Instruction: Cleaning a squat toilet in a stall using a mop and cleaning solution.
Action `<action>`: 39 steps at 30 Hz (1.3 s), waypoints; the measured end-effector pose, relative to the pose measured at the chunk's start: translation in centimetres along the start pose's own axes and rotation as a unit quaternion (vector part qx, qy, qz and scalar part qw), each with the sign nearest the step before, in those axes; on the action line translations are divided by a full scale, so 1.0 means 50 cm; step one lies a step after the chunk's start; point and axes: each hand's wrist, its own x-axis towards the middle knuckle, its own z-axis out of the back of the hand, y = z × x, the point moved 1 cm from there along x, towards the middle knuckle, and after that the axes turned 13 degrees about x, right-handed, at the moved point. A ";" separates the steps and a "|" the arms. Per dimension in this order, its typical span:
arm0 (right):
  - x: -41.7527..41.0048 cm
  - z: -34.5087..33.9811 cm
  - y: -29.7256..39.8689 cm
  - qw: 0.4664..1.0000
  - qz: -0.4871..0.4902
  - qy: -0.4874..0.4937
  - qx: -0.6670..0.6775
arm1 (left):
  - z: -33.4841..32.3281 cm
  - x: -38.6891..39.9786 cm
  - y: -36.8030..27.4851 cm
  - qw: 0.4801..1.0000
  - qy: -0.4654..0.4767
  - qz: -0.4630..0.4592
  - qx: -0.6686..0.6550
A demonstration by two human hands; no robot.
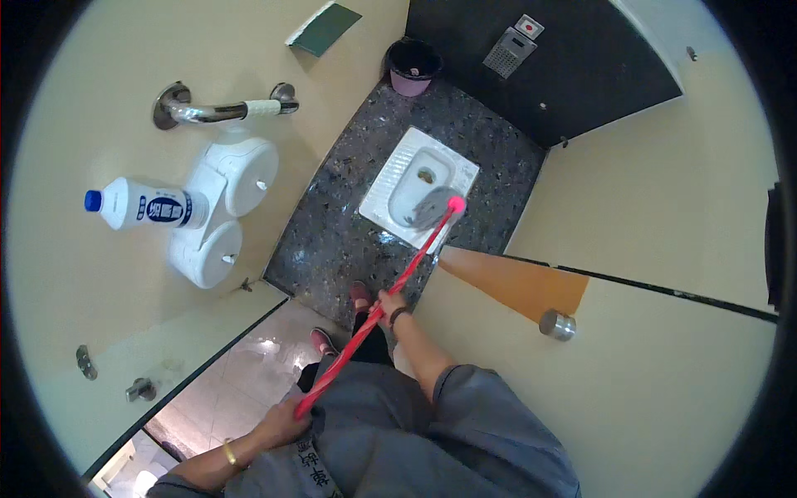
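A mop (407,269) with a red, spirally wrapped handle slants across the view. My left hand (285,423), with a gold bracelet on its wrist, grips the handle near its upper end. Farther down the handle, my right hand (390,305) is closed around it, a dark band on that wrist. Past the pink joint at the handle's far end, the grey mop head (431,209) lies over the near right part of a white squat toilet (381,190). Something brownish shows at the drain opening (426,176).
A waste bin (411,84) stands in the far corner. On the left wall are a metal grab bar (212,113) and white paper dispensers (215,252), with a white bottle (127,202) on top. A partition with a metal knob (557,325) is at right. The dark floor (324,236) looks wet.
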 end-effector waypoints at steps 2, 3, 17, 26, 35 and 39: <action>0.014 -0.028 0.085 0.997 0.065 -0.044 -0.003 | 0.007 0.076 -0.048 0.998 -0.017 -0.028 -0.055; -0.001 -0.061 0.125 0.997 0.052 -0.051 -0.004 | 0.007 0.103 -0.059 0.997 -0.008 -0.021 -0.071; -0.040 -0.167 -0.043 0.961 0.104 -0.007 -0.257 | 0.072 0.024 -0.063 0.720 0.282 0.064 -0.631; -0.118 -0.132 -0.148 0.986 -0.090 0.119 0.070 | 0.030 -0.027 -0.022 0.977 0.037 0.146 0.151; -0.025 -0.147 0.011 0.999 -0.008 0.020 0.040 | 0.054 0.097 -0.112 0.996 -0.079 0.038 0.036; -0.096 -0.193 0.055 0.987 -0.017 0.144 0.071 | 0.087 0.032 -0.096 0.986 -0.039 0.067 -0.148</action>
